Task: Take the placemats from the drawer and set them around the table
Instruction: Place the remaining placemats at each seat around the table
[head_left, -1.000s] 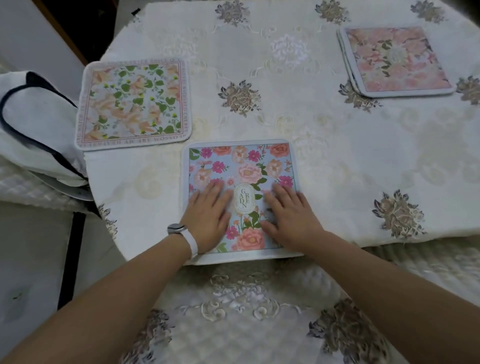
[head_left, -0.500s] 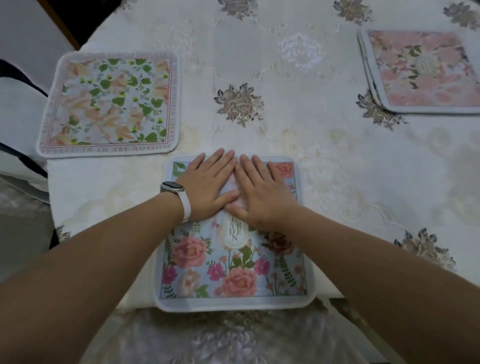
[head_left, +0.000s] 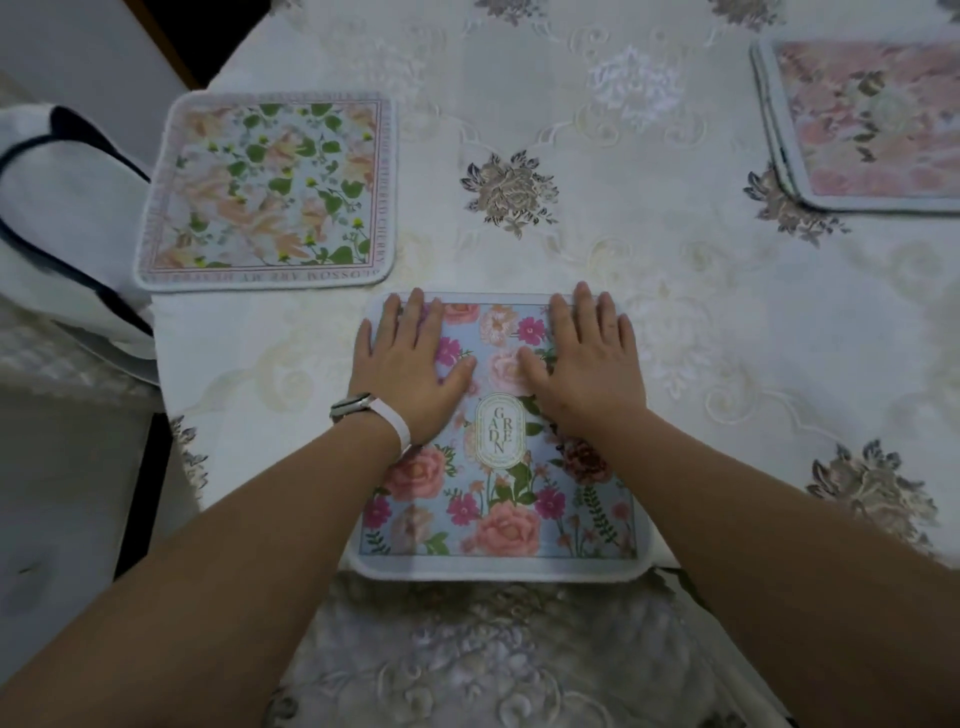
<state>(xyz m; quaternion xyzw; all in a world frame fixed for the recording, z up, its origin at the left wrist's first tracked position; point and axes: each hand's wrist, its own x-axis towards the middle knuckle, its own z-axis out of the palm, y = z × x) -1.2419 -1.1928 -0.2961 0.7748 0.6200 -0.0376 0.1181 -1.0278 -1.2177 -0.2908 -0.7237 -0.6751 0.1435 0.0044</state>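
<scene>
A blue placemat with pink roses (head_left: 498, 499) lies flat at the near edge of the table (head_left: 675, 322), which wears a cream embroidered cloth. My left hand (head_left: 410, 364) lies flat, fingers spread, on the mat's far left part. My right hand (head_left: 587, 364) rests flat on its far right part. A green-and-peach leafy placemat (head_left: 265, 187) sits at the table's left edge. At the far right lies a stack of pink placemats (head_left: 872, 124), cut off by the frame.
A chair with a white cover trimmed in dark piping (head_left: 57, 208) stands at the left, close to the leafy mat. The tablecloth hangs over the near edge below the blue mat. Pale floor (head_left: 57, 519) shows at lower left.
My hands slid from the mat's near half to its far half, then spread apart toward the two far corners. The view moved closer over the table.
</scene>
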